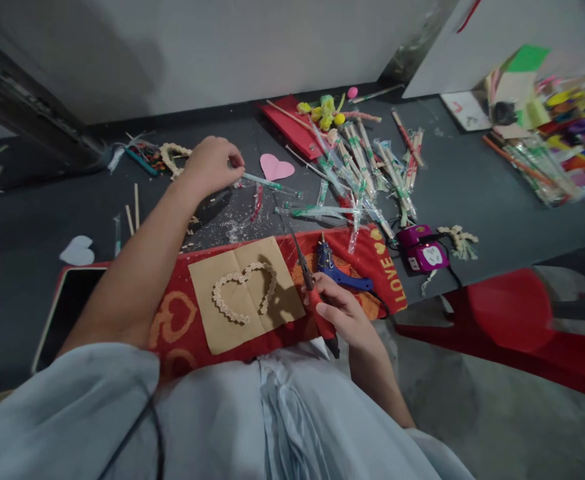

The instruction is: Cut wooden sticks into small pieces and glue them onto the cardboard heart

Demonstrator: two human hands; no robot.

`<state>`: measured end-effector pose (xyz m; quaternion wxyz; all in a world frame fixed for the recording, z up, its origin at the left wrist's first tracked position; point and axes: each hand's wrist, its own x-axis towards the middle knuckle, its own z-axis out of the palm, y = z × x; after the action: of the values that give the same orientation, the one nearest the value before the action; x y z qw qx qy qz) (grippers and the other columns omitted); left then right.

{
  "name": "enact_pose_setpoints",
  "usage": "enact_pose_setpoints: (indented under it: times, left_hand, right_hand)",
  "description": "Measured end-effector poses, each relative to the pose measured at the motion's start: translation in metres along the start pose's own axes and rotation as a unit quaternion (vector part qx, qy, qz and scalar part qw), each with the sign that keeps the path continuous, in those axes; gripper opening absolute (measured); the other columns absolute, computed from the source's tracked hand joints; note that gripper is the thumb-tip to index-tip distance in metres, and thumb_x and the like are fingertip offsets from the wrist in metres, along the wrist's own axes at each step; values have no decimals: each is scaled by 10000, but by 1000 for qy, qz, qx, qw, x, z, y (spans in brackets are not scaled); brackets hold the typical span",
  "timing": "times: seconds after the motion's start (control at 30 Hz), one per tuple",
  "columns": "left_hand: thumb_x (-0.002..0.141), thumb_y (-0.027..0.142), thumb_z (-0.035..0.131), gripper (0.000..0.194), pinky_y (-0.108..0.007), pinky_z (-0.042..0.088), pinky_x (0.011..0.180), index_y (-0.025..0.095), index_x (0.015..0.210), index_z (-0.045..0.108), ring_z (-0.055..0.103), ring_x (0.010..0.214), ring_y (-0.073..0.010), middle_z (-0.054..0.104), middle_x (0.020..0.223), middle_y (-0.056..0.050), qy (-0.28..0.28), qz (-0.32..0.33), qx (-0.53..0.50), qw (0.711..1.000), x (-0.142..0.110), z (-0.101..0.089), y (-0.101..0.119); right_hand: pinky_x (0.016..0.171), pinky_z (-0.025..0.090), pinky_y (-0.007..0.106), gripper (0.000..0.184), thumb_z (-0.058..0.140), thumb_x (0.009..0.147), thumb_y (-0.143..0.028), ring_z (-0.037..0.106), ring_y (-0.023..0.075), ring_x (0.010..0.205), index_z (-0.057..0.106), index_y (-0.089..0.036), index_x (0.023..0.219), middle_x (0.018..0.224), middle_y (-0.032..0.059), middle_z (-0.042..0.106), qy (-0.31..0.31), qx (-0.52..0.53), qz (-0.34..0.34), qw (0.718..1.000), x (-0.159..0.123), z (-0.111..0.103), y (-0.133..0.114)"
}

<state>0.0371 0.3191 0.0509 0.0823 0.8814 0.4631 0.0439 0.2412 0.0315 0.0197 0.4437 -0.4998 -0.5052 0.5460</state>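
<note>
My left hand [215, 165] reaches over the back of the table, fingers pinched on the end of a clear plastic wrapper [267, 181] with green print. My right hand [340, 307] is closed around a red-handled tool [317, 303] with a dark, slender metal end pointing up and away; its exact kind is unclear. Between my arms, a brown paper square [212, 273] bears a heart outline of small pale pieces [225, 310], with a gap at its bottom. Just beyond my right hand lies a blue glue gun [345, 275] on the red cloth [392, 280].
Wrapped sticks [360, 157] are heaped at the back, near a pink paper heart [276, 167]. A purple box [422, 248] with a cord stands right. A dark-screened tablet [65, 313] lies left. Colourful craft supplies [572, 127] fill the far right, above a red chair [507, 310].
</note>
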Motion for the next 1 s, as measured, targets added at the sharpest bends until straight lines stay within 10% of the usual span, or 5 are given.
enact_pose_setpoints:
  times: [0.17,0.43,1.0]
  left_hand:
    - [745,281,511,325,-295,423,727,119,932,722,600,811,-188,698,878,-81,-134,33,-4,990,-47,1,-24]
    - [776,289,469,399,-320,447,764,132,1061,700,626,854,-208,714,980,-111,-111,-47,25,992,-85,-2,-52]
    - [831,265,460,305,-402,407,913,173,955,723,575,1010,-257,682,995,-117,-33,6,-31,999,-14,49,22]
  right_hand:
    - [857,414,356,225,588,813,-445,520,197,901,598,-221,799,866,38,520,-10,-14,2,1000,-1,2,2]
    - [878,405,352,213,597,805,-428,527,199,962,582,-216,801,942,46,527,-12,-8,7,1000,-2,8,3]
    - [860,399,373,249,575,812,-465,514,217,935,585,-219,773,882,46,512,-10,-24,3,1000,-8,6,-4]
